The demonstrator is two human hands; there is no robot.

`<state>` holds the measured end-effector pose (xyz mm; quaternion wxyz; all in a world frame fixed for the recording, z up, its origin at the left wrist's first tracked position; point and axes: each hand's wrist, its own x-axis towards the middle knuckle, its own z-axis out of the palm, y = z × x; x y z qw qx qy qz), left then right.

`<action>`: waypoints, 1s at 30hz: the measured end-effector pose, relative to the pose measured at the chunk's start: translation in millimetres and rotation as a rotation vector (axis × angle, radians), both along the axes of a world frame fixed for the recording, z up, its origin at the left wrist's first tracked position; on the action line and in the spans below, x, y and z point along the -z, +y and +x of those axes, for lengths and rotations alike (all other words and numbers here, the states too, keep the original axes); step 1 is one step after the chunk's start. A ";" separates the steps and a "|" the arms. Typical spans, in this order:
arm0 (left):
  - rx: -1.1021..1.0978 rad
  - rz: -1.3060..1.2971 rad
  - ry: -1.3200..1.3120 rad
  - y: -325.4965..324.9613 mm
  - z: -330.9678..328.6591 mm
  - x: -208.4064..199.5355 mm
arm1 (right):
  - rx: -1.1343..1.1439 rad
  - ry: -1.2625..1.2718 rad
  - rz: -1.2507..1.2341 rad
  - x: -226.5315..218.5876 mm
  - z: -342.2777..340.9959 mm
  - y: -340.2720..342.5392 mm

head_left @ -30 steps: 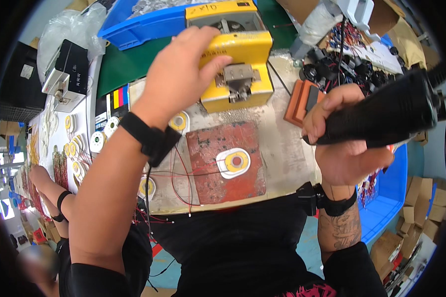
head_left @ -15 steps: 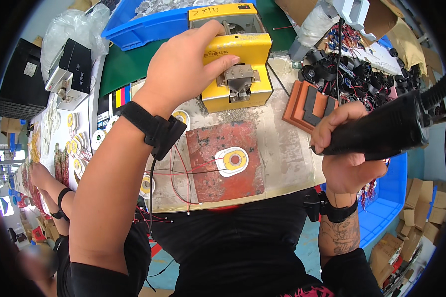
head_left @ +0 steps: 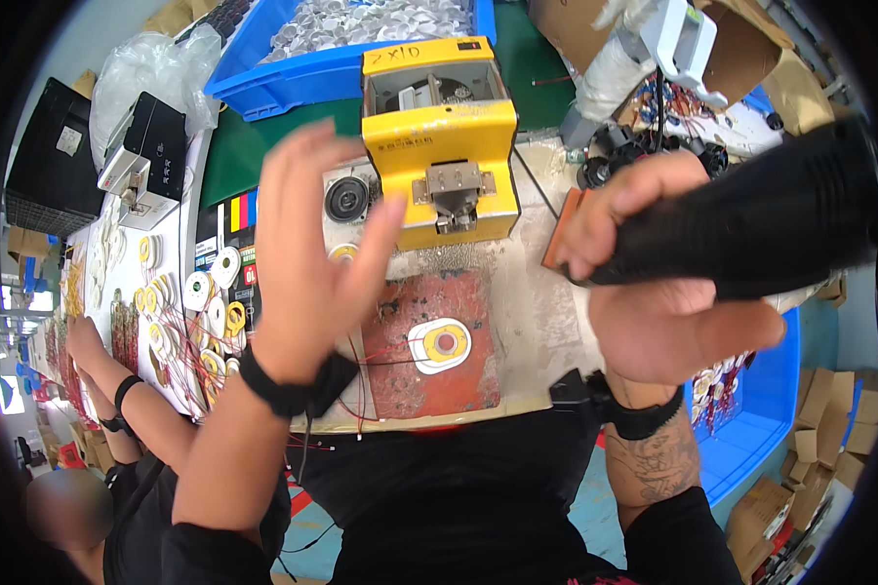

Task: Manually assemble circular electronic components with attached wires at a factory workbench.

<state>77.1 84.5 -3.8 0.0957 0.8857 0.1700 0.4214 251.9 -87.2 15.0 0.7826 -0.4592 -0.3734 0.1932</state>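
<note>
My left hand (head_left: 307, 263) is raised over the bench left of the yellow machine (head_left: 444, 136), its fingers spread, slightly blurred, holding nothing. Behind it a round black speaker (head_left: 347, 199) lies by the machine. In my right hand (head_left: 654, 263) is a thick black hand-held tool (head_left: 751, 219), gripped around its body; its exact kind I cannot make out. On the worn red mat (head_left: 429, 390) in front of me lies a white oval part with a yellow ring and copper-coloured centre (head_left: 446, 343). Thin wires run from it to the left.
A blue bin of pale parts (head_left: 293, 83) stands behind the machine. More yellow-and-white ring parts (head_left: 161, 341) lie at left, near another person's arm (head_left: 132, 390). The brown block (head_left: 564, 229) is partly behind my right hand. A blue crate (head_left: 751, 429) sits at lower right.
My left hand has let go of the yellow machine's top and come back toward me, fingers spread. My right hand has moved a little left and nearer the camera with the black tool.
</note>
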 end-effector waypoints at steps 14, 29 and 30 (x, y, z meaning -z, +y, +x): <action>0.067 -0.350 0.261 -86.4 -65.2 56.7 | -0.205 -0.029 -0.109 21.2 -20.6 86.1; -0.081 -0.480 0.211 -77.2 -53.2 57.0 | -0.169 0.099 -0.190 2.0 -70.3 52.4; -0.073 -0.491 0.204 -77.1 -53.1 58.6 | -0.169 0.099 -0.188 2.8 -75.5 48.8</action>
